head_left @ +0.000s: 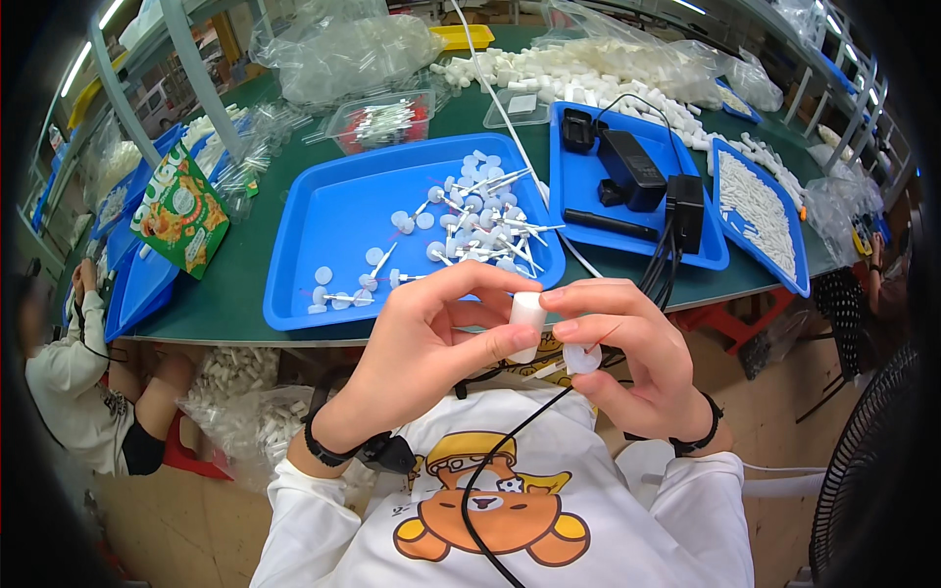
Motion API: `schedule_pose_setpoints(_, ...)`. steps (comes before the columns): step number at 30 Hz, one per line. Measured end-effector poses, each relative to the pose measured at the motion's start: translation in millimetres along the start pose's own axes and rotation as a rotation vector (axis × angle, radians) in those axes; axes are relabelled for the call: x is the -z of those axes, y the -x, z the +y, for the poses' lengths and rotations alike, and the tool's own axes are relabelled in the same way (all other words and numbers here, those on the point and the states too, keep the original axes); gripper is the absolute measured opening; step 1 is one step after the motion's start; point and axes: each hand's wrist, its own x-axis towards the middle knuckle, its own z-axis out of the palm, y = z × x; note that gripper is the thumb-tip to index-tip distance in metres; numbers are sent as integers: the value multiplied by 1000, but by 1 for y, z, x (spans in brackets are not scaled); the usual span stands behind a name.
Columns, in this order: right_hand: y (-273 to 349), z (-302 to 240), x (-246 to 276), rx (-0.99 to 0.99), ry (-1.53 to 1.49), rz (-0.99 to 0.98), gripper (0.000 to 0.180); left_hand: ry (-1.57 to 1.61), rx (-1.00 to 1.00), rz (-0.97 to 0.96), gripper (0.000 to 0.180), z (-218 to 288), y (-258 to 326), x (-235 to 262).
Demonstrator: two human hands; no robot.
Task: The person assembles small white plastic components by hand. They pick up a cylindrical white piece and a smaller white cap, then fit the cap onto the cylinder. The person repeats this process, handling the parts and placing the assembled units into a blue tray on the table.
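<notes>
The left hand (423,338) was pinched around a white cylinder (527,318), its thumb on the near side and its fingers curled over the far side, while the right hand (639,343) was clamped on a translucent disc (582,359) between thumb and fingers. The two hands were close together, with the right fingertips right at the upper part of the cylinder; whether they pressed on it was hard to tell. Cylinder and disc were side by side, in the air just off the near edge of the green tabletop (253,257), above the white shirt (470,416) with its cartoon bear. Beyond the hands lay a large blue tray (338,211), its right half heaped with round discs on white sticks (480,227), a few more strewn toward its lower left corner. To its right, a second blue tray (586,196) carried black adapters (632,169) and cables, and past that a narrower tray held small white pieces (755,208). A clear container (341,135) of white sticks stood behind the large tray, a green snack packet (186,211) lay left of it, and loose white cylinders (627,83) were piled at the back.
</notes>
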Motion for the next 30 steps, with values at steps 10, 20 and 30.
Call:
schedule_pose_setpoints(10, -3, 0, 10, 29, 169, -52, 36, 2, 68, -46, 31, 0, 0, 1)
schedule_pose_setpoints(20, 0, 5, 4, -43, 63, -76, 31, -70, 89, -113, 26, 2, 0, -2)
schedule_pose_setpoints(30, 3, 12, -2, -125, -74, -11, 28, 37, 104, -166, 26, -6, 0, -4)
